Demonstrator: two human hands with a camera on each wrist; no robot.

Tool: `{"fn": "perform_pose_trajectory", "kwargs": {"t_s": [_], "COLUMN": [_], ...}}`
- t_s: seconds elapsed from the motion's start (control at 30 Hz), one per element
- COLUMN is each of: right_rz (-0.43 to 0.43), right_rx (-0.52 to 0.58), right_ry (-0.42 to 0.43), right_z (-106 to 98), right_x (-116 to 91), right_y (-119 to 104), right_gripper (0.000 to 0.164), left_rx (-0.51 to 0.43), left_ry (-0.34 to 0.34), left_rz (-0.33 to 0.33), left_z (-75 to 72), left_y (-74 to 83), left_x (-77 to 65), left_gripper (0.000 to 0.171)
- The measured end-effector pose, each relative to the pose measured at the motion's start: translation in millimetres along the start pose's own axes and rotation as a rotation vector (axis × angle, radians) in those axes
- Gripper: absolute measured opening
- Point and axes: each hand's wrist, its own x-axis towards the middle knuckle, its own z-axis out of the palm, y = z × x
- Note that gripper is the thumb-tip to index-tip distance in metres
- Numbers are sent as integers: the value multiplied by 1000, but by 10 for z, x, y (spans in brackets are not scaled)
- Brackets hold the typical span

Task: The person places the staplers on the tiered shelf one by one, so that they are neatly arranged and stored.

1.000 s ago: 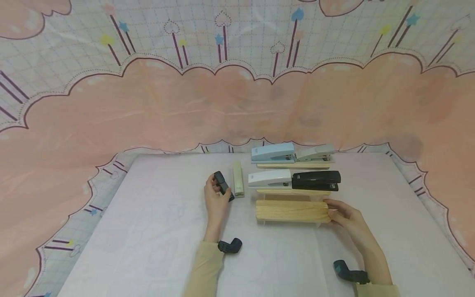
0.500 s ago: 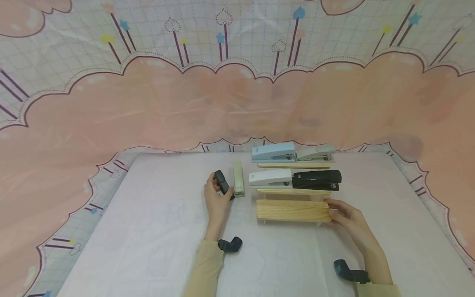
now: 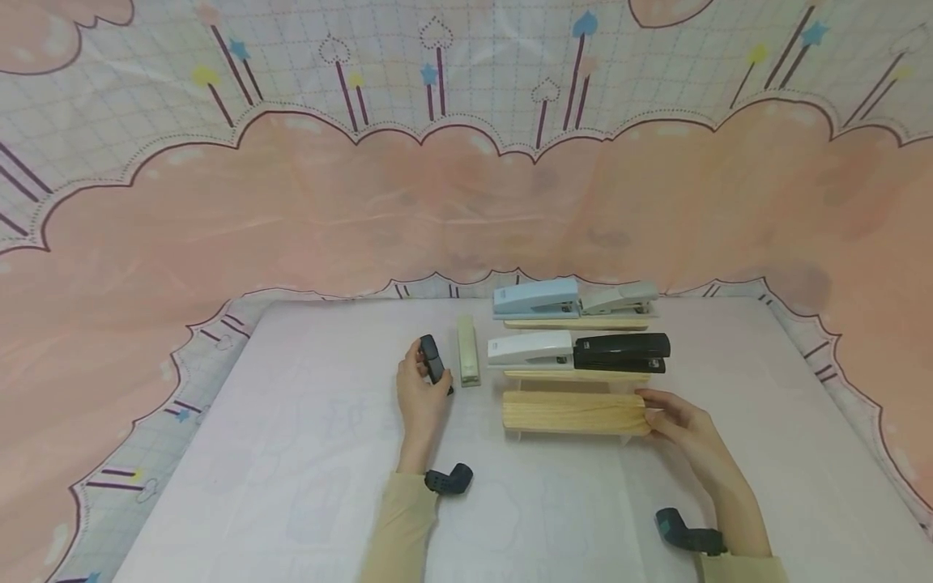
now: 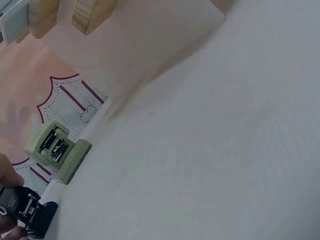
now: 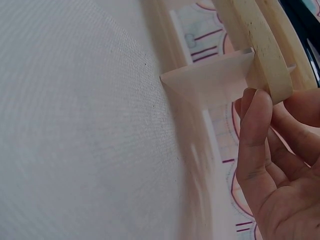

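Dark stapler (image 3: 432, 359) slants, pinched by the left grip (image 3: 421, 398); the right grip (image 3: 692, 433), angled inward, pinches a shelf (image 3: 573, 414).

Dark-grey stapler (image 3: 430, 356), pale-green stapler (image 3: 468, 352)

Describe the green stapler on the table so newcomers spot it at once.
On the white table stands a rack with wooden shelves. Between it and the left hand is the green stapler. Unlike the dark stapler in that hand and those on the rack, it stands unheld on the table.
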Motion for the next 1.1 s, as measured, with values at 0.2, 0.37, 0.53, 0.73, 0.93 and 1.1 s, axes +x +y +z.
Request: {"fn": "perform_pose_trajectory", "kwargs": {"t_s": [0.2, 0.37, 0.53, 0.73, 0.93, 1.1], "right_rz": [-3, -1, 5, 2, -2, 4], "right_rx": [-1, -4, -17, -29, -20, -1], "right_ry": [-4, -8, -9, -8, -7, -2], "right_z": [5, 6, -2, -11, -11, -4], "right_x": [-6, -2, 5, 10, 9, 1], "right_y": [-8, -8, -16, -28, -18, -13], "right_gripper": [47, 46, 47, 47, 47, 49], "left_rx": [2, 22, 66, 92, 99, 93], "left_ry": [-1, -1, 14, 31, 40, 42], "left_rz": [-19, -23, -4, 3, 24, 37], "left_z": [-50, -87, -128, -158, -171, -172], "left_y": [17, 11, 24, 31, 22, -3], "left_x": [20, 38, 50, 62, 64, 70], "left_gripper": [68, 66, 62, 58, 53, 52]}}
